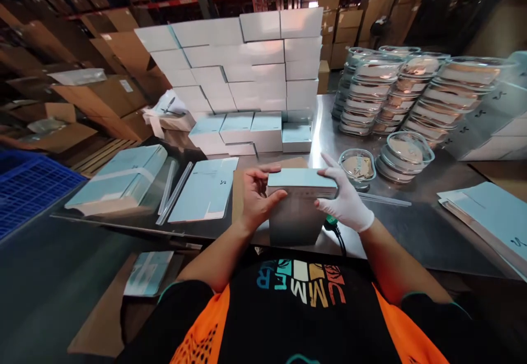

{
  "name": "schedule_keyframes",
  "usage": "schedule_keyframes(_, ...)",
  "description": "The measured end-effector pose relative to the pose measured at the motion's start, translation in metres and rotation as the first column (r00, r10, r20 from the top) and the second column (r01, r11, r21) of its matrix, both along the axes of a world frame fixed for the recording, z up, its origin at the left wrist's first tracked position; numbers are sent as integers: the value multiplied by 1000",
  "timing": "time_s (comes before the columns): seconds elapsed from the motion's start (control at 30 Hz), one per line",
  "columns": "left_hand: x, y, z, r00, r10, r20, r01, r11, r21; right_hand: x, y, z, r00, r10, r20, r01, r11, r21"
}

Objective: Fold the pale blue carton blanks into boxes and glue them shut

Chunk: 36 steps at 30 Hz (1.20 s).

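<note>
Centre of the frame: a pale-blue-topped white rectangular box (302, 178) is clamped at its ends between the bare left hand (259, 198) and the white-gloved right hand (345, 198), at the near edge of a grey metal table (428, 227). Upper centre: a stacked wall of white rectangular boxes (247, 70); upper right: columns of clear plastic containers (370, 87).

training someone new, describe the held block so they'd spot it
Find the wall of white blocks on the metal table. Before it are a bare left hand and white-gloved right hand. Between them, the blue-topped block alone is held.
</note>
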<state>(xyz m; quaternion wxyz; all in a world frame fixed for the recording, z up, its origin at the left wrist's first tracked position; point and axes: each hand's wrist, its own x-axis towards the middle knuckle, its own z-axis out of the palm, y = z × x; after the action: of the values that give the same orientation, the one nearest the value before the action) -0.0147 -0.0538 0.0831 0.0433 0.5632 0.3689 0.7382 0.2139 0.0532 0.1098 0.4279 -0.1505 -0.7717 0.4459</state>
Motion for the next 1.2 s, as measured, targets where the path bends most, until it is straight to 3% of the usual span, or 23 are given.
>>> schedule_keyframes(0.07,-4,0,5,996,-43,-79,43,999,0,5,-6,-1,1000,23,17,-24,998,61)
schedule_keyframes(0.17,-8,-1,13,965,-87,-247,72,995,-67,8,-17,2,998,65,-27,-64,997,46)
schedule_keyframes(0.43,-17,-6,23,943,-79,-323,61,996,-66,9,-14,3,991,115,-65,-106,987,125)
schedule_keyframes(0.5,-23,-11,35,884,-62,-462,10,993,-114,5,-17,0,992,112,-57,-98,975,201)
schedule_keyframes(0.57,-26,-16,53,762,-45,-645,-88,981,-172,-3,-20,-3,992,126,-20,-114,947,301)
schedule_keyframes(0.67,-26,-23,75,572,-149,-806,-157,945,-286,-15,-14,-5,977,197,84,-214,893,395)
schedule_keyframes(0.73,-32,-27,83,535,-176,-826,-175,934,-312,-13,6,-7,977,139,164,-192,908,373)
schedule_keyframes(0.77,-40,-28,84,563,-127,-817,-202,937,-285,-8,20,-9,976,39,212,-114,928,354)
schedule_keyframes(0.83,-62,-29,80,708,99,-699,-295,941,-165,10,53,-16,901,-274,336,153,926,345)
schedule_keyframes(0.9,-86,-27,69,866,317,-386,-372,925,-74,32,82,-27,688,-554,469,408,829,382)
schedule_keyframes(0.97,-100,-23,52,934,353,-49,-356,929,-99,50,102,-39,520,-668,532,538,740,403)
schedule_keyframes(1.03,-100,-18,30,941,313,126,-281,935,-217,62,111,-47,488,-707,512,594,699,399)
schedule_keyframes(1.1,-87,-13,6,933,313,179,-236,905,-354,68,115,-44,522,-742,420,631,667,395)
schedule_keyframes(1.2,-64,-7,-28,944,272,186,-153,863,-481,80,114,-20,567,-796,211,706,601,373)
